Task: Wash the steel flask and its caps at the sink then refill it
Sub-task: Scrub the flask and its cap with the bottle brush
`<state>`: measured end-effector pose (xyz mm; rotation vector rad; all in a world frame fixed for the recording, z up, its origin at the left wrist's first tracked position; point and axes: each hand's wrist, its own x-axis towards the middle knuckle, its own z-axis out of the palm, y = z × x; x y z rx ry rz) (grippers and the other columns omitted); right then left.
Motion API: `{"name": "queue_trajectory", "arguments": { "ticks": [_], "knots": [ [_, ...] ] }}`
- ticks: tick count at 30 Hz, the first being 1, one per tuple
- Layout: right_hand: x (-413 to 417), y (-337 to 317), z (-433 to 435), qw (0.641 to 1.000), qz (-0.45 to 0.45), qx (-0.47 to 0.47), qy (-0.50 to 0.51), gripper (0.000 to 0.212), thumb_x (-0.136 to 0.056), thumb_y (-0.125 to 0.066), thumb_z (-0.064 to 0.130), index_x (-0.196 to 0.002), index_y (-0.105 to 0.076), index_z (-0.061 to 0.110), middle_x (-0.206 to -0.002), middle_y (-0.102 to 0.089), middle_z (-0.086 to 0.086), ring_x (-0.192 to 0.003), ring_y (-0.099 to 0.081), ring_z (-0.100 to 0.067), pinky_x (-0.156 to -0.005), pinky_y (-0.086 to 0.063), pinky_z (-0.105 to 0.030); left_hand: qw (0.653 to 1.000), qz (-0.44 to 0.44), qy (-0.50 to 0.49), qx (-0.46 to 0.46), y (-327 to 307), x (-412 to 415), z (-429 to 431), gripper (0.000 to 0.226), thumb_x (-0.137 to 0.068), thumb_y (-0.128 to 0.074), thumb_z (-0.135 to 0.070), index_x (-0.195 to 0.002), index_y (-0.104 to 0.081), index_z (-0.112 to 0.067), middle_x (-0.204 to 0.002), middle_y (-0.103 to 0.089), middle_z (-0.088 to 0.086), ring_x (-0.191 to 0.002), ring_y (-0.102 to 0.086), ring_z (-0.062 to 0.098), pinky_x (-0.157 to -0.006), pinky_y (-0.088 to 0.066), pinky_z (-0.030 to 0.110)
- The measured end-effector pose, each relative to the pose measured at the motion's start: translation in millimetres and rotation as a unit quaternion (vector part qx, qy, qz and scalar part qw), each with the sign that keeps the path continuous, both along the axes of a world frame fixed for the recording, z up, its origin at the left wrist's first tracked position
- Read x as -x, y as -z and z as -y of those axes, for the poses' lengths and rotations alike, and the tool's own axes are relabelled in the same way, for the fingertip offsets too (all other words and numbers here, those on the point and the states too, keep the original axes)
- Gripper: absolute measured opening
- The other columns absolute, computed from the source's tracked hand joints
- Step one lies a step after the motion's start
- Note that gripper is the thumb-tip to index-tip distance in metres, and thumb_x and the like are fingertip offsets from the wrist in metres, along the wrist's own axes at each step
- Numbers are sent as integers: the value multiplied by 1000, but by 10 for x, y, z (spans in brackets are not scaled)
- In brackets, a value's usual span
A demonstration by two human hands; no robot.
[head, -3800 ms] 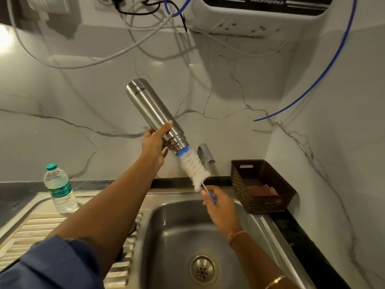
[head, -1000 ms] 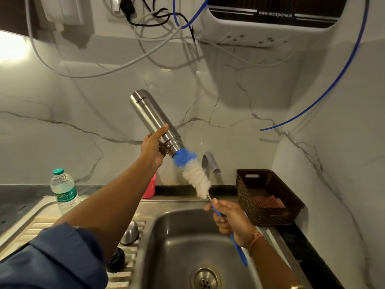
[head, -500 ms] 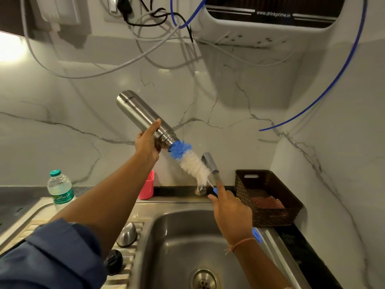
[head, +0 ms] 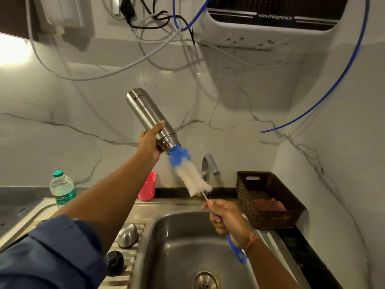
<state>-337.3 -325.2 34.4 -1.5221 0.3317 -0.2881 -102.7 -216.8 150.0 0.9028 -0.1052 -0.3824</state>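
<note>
Left hand grips steel flask near neck, high over sink, mouth pointing 4 o'clock. Right hand grips brush handle, blue tip at mouth. Risks: slick steel slips, flask drops; bristles fling water toward socket at 11 o'clock.

The brush has its tip hidden inside the flask.

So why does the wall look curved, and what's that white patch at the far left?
Head view: the wide-angle lens bows the wall and counter edge; the white patch is overexposed glare, probably a lamp just off frame; the steel flask is sharp, lettering legible, while the brush looks slightly soft.
</note>
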Motion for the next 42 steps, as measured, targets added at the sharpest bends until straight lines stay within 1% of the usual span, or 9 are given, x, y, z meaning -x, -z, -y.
{"name": "queue_trajectory", "arguments": {
  "ticks": [7,10,13,20,27,31,33,37,42],
  "knots": [
    [-73,29,-83,986,-71,135,66,32,-99,-41,30,-110,-62,8,-77,-67,-5,-49,-46,-7,-45,-41,-21,999,29,-28,-32,44,113,53,61,-73,-81,-15,-121,-43,-16,-101,-59,5,-89,-65,24,-83,-56,46],
    [-143,108,-161,867,-94,441,213,31,-96,-45,40,-118,-53,21,-99,-65,2,-78,-59,-9,-66,-46,-20,997,47,-35,-44,9,143,61,69,-72,-81,-15,-127,-40,-18,-103,-59,5,-91,-65,24,-84,-56,45],
    [-158,212,-181,756,-34,594,273,14,-91,-57,29,-89,-62,16,-69,-60,5,-50,-53,-9,-44,-33,-13,998,45,-32,-31,-48,162,59,65,-73,-81,-15,-122,-39,-19,-102,-59,5,-86,-64,22,-83,-56,44],
    [-69,24,8,979,-6,190,78,21,-96,-49,21,-85,-65,14,-61,-50,5,-54,-43,-6,-51,-37,-18,998,28,-25,-42,36,134,-55,60,-74,-80,-13,-117,-39,-17,-100,-57,6,-82,-63,21,-68,-55,38],
    [55,52,82,992,-64,-87,-63,33,-99,-41,25,-88,-66,7,-52,-38,0,-41,-24,-8,-37,-20,-19,1000,8,-10,-22,177,165,-29,56,-76,-77,-11,-116,-39,-16,-100,-57,8,-87,-64,24,-77,-56,42],
    [-68,26,-45,971,-84,200,106,27,-98,-45,28,-101,-65,9,-74,-64,-2,-60,-52,-14,-55,-42,-28,999,15,-31,-29,203,130,-3,62,-75,-79,-12,-121,-38,-16,-103,-56,7,-93,-64,25,-87,-54,47],
    [-112,70,-75,856,-90,455,230,24,-94,-52,32,-109,-61,15,-91,-65,-1,-78,-60,-15,-65,-44,-25,998,11,-43,-34,197,120,2,67,-73,-81,-14,-125,-39,-16,-105,-57,7,-94,-64,26,-87,-55,49],
    [-128,124,-93,677,-31,685,268,23,-61,-84,17,-74,-65,15,-58,-57,1,-37,-48,-10,-33,-28,-18,999,-14,-40,-18,162,94,-10,61,-73,-81,-13,-118,-41,-15,-108,-58,9,-92,-66,27,-83,-56,49],
    [-132,47,-11,809,-11,541,229,19,-96,-50,28,-86,-63,17,-63,-55,7,-52,-48,-9,-46,-30,-15,999,-30,-30,-9,119,7,-60,68,-69,-83,-15,-124,-43,-10,-112,-61,13,-91,-68,28,-76,-58,48]
  ]
}}
